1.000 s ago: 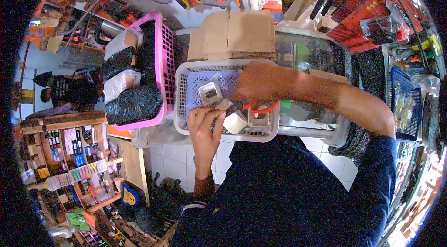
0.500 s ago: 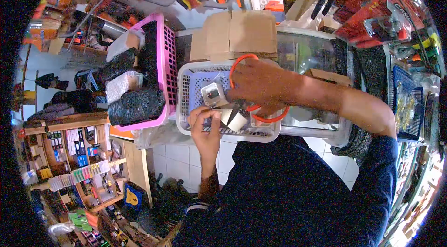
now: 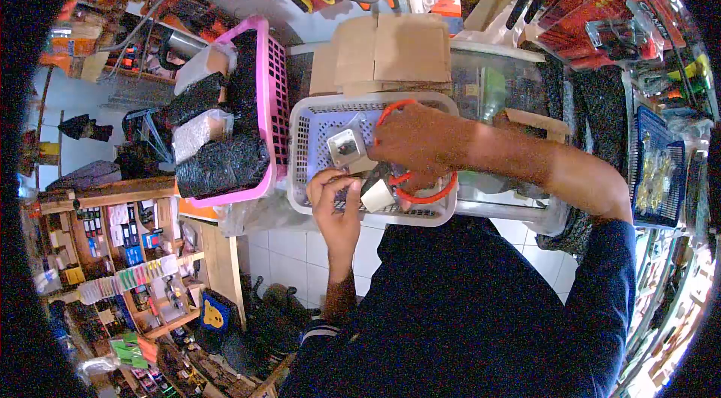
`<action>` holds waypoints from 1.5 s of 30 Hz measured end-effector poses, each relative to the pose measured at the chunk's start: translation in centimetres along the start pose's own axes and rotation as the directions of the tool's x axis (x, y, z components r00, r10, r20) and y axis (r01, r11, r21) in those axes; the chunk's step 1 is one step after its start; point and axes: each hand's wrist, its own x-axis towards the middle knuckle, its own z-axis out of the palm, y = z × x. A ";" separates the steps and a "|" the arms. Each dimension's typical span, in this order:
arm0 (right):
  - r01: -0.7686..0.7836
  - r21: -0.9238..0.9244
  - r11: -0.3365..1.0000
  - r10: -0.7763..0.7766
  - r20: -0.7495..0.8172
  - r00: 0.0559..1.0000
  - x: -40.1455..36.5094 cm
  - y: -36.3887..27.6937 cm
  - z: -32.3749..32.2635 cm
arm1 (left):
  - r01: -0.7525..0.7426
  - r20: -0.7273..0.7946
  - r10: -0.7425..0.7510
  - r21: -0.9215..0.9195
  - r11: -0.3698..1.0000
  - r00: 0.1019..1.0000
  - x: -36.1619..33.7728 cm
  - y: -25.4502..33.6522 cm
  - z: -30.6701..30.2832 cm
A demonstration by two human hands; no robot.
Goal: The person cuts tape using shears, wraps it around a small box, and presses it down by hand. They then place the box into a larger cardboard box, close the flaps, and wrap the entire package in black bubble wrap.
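My right hand (image 3: 428, 139) is closed on scissors with large orange handle loops (image 3: 435, 194). One loop shows above the hand and the other below. Dark blades point left and are partly hidden. My left hand (image 3: 336, 203) pinches the edge of a pale cream strip (image 3: 378, 195) with thumb and fingertips at the basket's front side. The strip lies beside the blades. Just above the left fingertips sits a small square white box (image 3: 346, 149) with something dark inside. All of this is over a white and lilac plastic basket (image 3: 298, 135).
Left of the basket stands a pink basket (image 3: 264, 97) with wrapped parcels. A cardboard box (image 3: 394, 52) is behind. To the right, a glass-topped case (image 3: 481, 82) runs under my forearm, with a blue basket (image 3: 657, 165) farther right. Tools hang overhead.
My right hand has shifted slightly with the scissors, and the lower loop sits a little closer in. The cream strip has turned a little. My left hand has barely moved.
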 end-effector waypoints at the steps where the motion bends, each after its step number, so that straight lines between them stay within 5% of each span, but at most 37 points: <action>1: -0.001 -0.010 1.000 0.002 0.022 1.000 0.2 0.0 0.2 | -0.004 0.001 0.004 0.001 1.000 1.000 0.0 0.0 0.0; 6: -0.104 -0.017 0.994 0.104 0.269 0.958 1.4 -0.4 -0.6 | 0.043 -0.044 -0.046 -0.059 0.997 0.998 -0.1 -0.2 -0.3; 9: -0.089 -0.102 0.991 0.115 0.287 0.951 1.6 -0.7 -1.5 | 0.112 -0.095 -0.133 -0.197 0.974 0.987 -0.1 0.2 -0.9; 12: 0.009 -0.349 0.937 -0.049 -0.105 0.993 0.8 -1.1 0.4 | 0.227 -0.106 -0.279 -0.351 0.909 0.954 0.1 1.0 -1.6; 15: -0.027 -0.367 0.930 0.030 0.002 1.000 0.2 -2.1 0.0 | 0.155 -0.142 -0.313 -0.639 0.754 0.939 0.3 1.1 -1.9; 21: 0.002 -0.258 0.966 -0.057 -0.205 0.977 -0.1 -2.7 -3.5 | 0.156 -0.097 -0.370 -0.788 0.595 0.924 0.3 2.5 -3.3; 24: -0.197 -0.275 0.941 0.142 -0.208 0.968 -0.4 -1.3 -2.4 | 0.103 -0.108 -0.361 -0.849 0.518 0.926 0.1 2.5 -3.6; 27: -0.450 -0.158 0.879 0.455 -0.005 0.890 -0.6 0.7 -1.1 | 0.069 -0.104 -0.374 -0.904 0.422 0.922 0.0 3.0 -3.8; 30: -0.503 -0.237 0.831 0.529 0.057 0.847 -0.5 1.3 1.4 | 0.087 -0.057 -0.364 -0.925 0.369 0.930 0.0 3.5 -3.3; 36: -0.530 -0.229 0.816 0.500 -0.178 0.847 -1.1 0.6 5.6 | 0.234 0.105 -0.293 -0.863 0.448 0.950 -0.9 4.5 -1.3; 39: -0.616 -0.145 0.774 0.615 -0.063 0.786 -0.9 0.8 6.4 | 0.300 0.182 -0.286 -0.839 0.453 0.941 -0.6 6.3 0.0; 42: -0.471 -0.113 0.875 0.412 -0.336 0.847 -2.6 0.4 6.5 | 0.370 0.284 -0.251 -0.824 0.430 0.925 -0.7 6.7 1.2; 45: -0.403 0.139 0.905 0.416 -0.490 0.766 -4.4 -1.2 3.9 | 0.437 0.400 -0.178 -0.822 0.364 0.899 -0.6 7.4 1.8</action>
